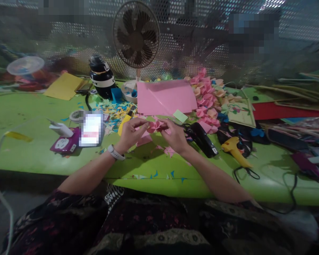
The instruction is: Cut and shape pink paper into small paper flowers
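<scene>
Between my two hands is a pink paper flower with pointed petals, held just above the table. My left hand pinches its left side with thumb and forefinger; my right hand has its fingers closed on the right side. Beneath them lie a pink paper piece and a star-shaped pink cutting. A yellow-handled tool lies partly behind my left hand. Beyond my hands rests a pink paper sheet, with a small pale green paper at its near edge.
Right of my hands are a black device and a yellow glue gun with its cord. Pink paper flowers pile behind. A phone, purple power strip, tape roll, dark bottle and fan stand left and back.
</scene>
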A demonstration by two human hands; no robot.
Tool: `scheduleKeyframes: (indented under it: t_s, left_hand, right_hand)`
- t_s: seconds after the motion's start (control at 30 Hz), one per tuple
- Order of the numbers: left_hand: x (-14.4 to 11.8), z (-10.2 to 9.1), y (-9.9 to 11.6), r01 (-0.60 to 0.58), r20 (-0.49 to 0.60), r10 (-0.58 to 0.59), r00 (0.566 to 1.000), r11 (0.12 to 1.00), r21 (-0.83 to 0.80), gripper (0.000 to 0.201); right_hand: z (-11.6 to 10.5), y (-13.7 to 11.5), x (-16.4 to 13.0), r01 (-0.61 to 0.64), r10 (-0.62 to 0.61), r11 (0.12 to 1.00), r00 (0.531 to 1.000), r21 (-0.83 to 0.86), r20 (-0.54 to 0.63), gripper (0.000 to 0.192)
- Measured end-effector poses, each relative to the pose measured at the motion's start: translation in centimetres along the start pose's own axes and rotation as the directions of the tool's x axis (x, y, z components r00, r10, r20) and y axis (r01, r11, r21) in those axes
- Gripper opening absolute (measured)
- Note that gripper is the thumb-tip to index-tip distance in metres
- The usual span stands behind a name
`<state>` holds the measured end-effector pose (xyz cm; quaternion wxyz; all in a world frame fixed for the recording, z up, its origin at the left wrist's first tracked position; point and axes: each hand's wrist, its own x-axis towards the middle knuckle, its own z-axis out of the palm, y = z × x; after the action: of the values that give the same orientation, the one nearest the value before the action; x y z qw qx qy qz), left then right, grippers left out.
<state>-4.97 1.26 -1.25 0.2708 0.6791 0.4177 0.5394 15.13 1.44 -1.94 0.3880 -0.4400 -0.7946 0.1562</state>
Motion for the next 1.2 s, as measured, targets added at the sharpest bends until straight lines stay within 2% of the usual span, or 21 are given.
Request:
scheduleKeyframes:
  t_s: [0.07, 0.17, 0.23, 0.33, 0.47, 0.63, 0.73, 0.8, 0.87, 0.93, 1.03, 1.13, 1.2]
  left_hand:
    - [0.1, -0.1, -0.1, 0.042, 0.002, -0.042, 0.999, 0.998, -0.043, 0.020]
    - [0.2, -0.1, -0.3, 0.089, 0.060, -0.084, 0.995, 0.993, -0.081, 0.027]
    - [0.3, -0.1, -0.7, 0.075, 0.096, -0.071, 0.993, 0.996, -0.043, 0.030]
    - [0.3, 0.0, -1.4, 0.049, 0.123, -0.050, 0.991, 0.999, 0.015, 0.021]
    - [0.4, 0.1, -1.6, 0.060, 0.149, -0.068, 0.986, 0.996, 0.061, 0.020]
    - [0.6, -0.3, -0.8, 0.121, 0.206, -0.150, 0.967, 0.982, 0.144, 0.020]
    - [0.9, -0.7, -1.0, 0.169, 0.208, -0.205, 0.956, 0.970, 0.177, 0.018]
    - [1.0, -0.8, -1.7, 0.178, 0.181, -0.226, 0.957, 0.953, 0.247, 0.017]
    - [1.1, -0.8, -2.6, 0.163, 0.165, -0.234, 0.958, 0.920, 0.357, 0.017]
    - [1.0, -0.8, -3.4, 0.124, 0.170, -0.220, 0.961, 0.885, 0.449, 0.019]
    - [1.2, -0.6, -4.1, 0.039, 0.231, -0.192, 0.954, 0.843, 0.537, 0.025]
    - [1.6, -0.4, -4.0, -0.045, 0.302, -0.163, 0.939, 0.813, 0.581, 0.026]
    - [1.9, -0.1, -3.7, -0.087, 0.333, -0.145, 0.932, 0.801, 0.592, 0.020]
  right_hand:
    - [-0.1, 0.0, 0.1, -0.008, 0.008, 1.000, 1.000, 0.011, -0.030, 0.038]
    - [-0.3, 0.1, 0.2, -0.030, 0.032, 0.999, 0.998, 0.035, -0.056, 0.036]
    - [-0.4, 0.2, 0.3, -0.045, 0.047, 0.998, 0.997, 0.038, -0.068, 0.035]
    - [-0.3, 0.5, 0.3, -0.038, 0.039, 0.999, 0.997, 0.012, -0.066, 0.034]
    - [-0.2, 0.7, 0.3, -0.032, 0.032, 0.998, 0.999, -0.046, 0.004, 0.035]
    - [-0.8, 0.2, 0.7, -0.100, 0.114, 0.983, 0.990, -0.155, 0.082, 0.037]
    - [-1.3, 0.2, 0.9, -0.132, 0.166, 0.966, 0.976, -0.221, 0.144, 0.037]
    - [-1.6, 0.1, 1.0, -0.147, 0.205, 0.958, 0.951, -0.246, 0.230, 0.036]
    - [-2.3, -0.2, 1.2, -0.150, 0.230, 0.955, 0.919, -0.256, 0.320, 0.035]
    - [-3.2, -0.8, 1.4, -0.148, 0.231, 0.959, 0.905, -0.243, 0.358, 0.040]
    - [-4.6, -1.5, 1.8, -0.202, 0.259, 0.956, 0.919, -0.211, 0.297, 0.050]
    - [-5.0, -1.6, 2.0, -0.264, 0.319, 0.939, 0.909, -0.223, 0.269, 0.045]
    - [-4.9, -1.5, 2.0, -0.266, 0.329, 0.933, 0.902, -0.243, 0.279, 0.043]
